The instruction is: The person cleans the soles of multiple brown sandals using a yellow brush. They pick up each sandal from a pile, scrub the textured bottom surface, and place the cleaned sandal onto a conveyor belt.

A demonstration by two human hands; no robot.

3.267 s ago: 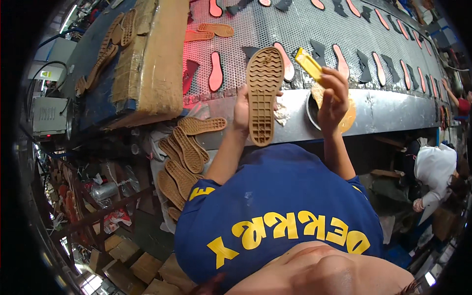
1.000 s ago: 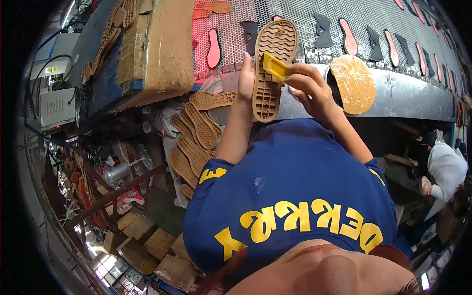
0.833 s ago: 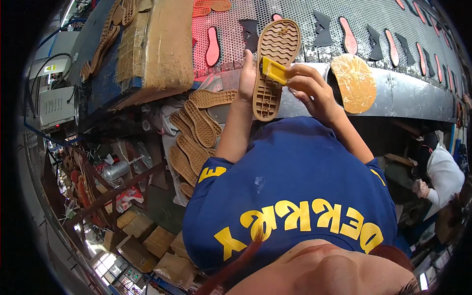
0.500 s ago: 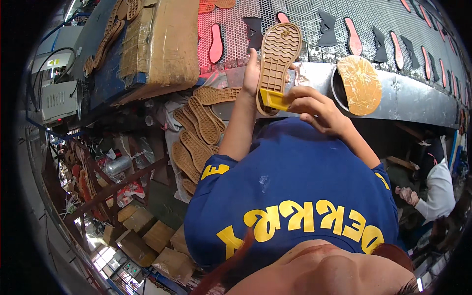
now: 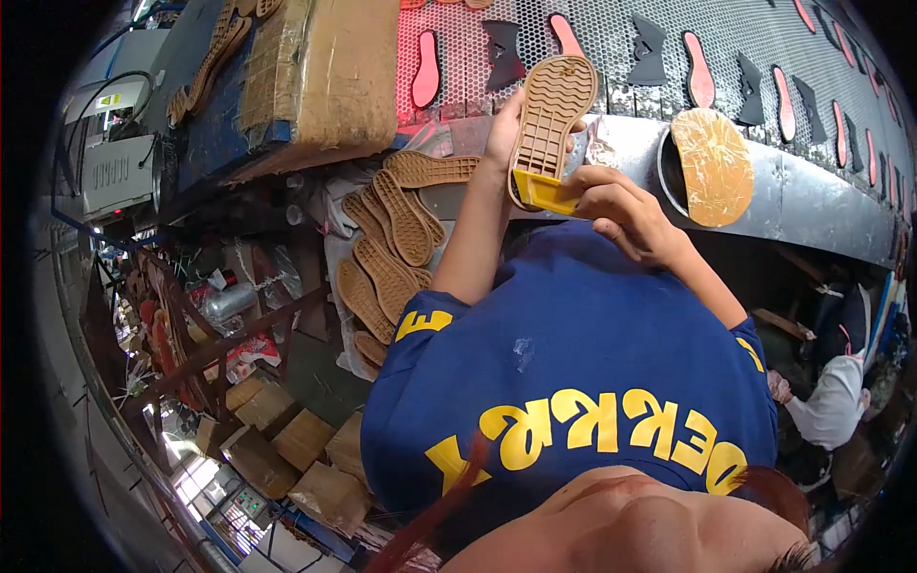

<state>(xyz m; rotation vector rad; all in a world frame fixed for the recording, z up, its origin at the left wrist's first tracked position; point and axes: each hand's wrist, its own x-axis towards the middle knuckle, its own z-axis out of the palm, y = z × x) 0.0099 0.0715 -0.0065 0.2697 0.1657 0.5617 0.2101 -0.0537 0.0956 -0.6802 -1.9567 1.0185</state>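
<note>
perforated conveyor belt (image 5: 611, 38) behind: tan outsole (image 5: 551, 119) is gripped upright by left hand (image 5: 503, 129), yellow brush (image 5: 546, 193) clamped in right hand (image 5: 621, 212) at its heel; more soles (image 5: 387, 258) are stacked beside.

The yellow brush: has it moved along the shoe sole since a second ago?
Yes. The yellow brush in the right hand went from mid-sole down to the heel end of the shoe sole, nearer the person.

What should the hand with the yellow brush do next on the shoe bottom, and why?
Probably stroke back up the tan shoe sole. The yellow brush in the right hand sits at its lower end, while the left hand holds it upright.
</note>
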